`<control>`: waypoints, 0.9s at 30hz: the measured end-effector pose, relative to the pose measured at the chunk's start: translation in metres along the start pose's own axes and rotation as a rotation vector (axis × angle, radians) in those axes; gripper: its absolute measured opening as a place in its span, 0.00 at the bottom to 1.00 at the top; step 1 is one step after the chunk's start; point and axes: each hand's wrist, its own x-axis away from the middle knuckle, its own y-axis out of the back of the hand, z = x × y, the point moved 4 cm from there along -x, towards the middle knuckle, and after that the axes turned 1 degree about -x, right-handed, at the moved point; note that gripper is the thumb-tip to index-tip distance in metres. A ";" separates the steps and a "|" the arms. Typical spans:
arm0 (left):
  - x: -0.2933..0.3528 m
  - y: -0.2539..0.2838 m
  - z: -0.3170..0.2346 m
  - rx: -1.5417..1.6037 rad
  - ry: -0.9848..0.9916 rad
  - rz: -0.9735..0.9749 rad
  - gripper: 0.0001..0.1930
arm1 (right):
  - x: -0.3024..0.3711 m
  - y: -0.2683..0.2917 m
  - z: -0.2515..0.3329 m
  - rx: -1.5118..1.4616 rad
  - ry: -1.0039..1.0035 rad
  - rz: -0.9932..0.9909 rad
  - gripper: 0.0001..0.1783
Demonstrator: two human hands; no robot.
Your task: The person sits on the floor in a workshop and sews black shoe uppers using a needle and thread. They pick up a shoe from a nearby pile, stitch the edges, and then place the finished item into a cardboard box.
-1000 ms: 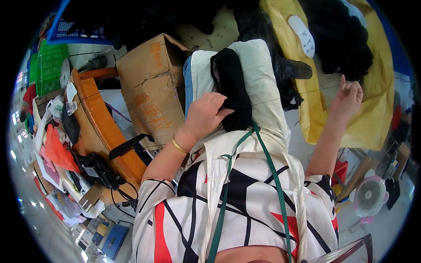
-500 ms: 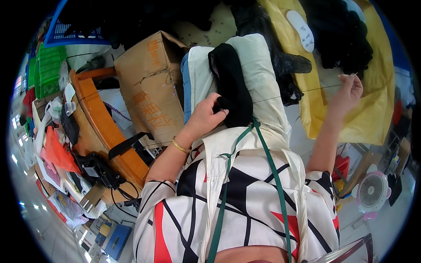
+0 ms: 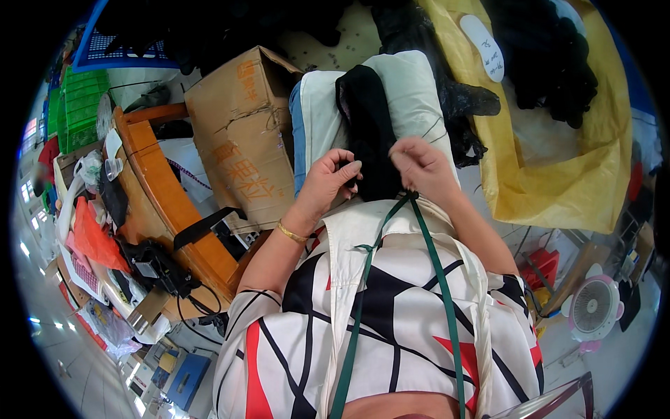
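Note:
On my lap, over white cloth, lies a long black fabric piece, shaped like a sock or shoe upper. My left hand, a gold bracelet at its wrist, is closed with thumb and fingers pinching the piece's left edge near its lower end. Just across from it, at the right edge of the same end, my right hand has its fingers curled in a pinch. What they hold is too small to make out. A faint thin dark thread shows beside my right hand.
A cardboard box stands left of my lap, beside a wooden chair. To the right is an open yellow sack with black items and a white insole-shaped piece. A fan stands at far right.
My right hand has come in from the far right, where it held a dark thread taut, to the black piece beside my left hand. The thread is now slack; my left hand has barely moved.

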 end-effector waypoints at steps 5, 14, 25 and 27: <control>0.000 -0.005 0.008 0.275 0.144 0.023 0.06 | 0.007 -0.021 -0.001 0.278 -0.025 0.104 0.06; -0.002 -0.009 0.015 0.468 0.175 0.047 0.06 | 0.006 -0.023 0.002 0.575 0.210 0.000 0.07; 0.000 -0.009 0.015 0.451 0.182 0.071 0.05 | 0.005 -0.024 0.002 0.607 0.233 0.013 0.07; 0.000 -0.009 0.016 0.449 0.181 0.071 0.05 | 0.005 -0.024 0.002 0.607 0.229 0.014 0.07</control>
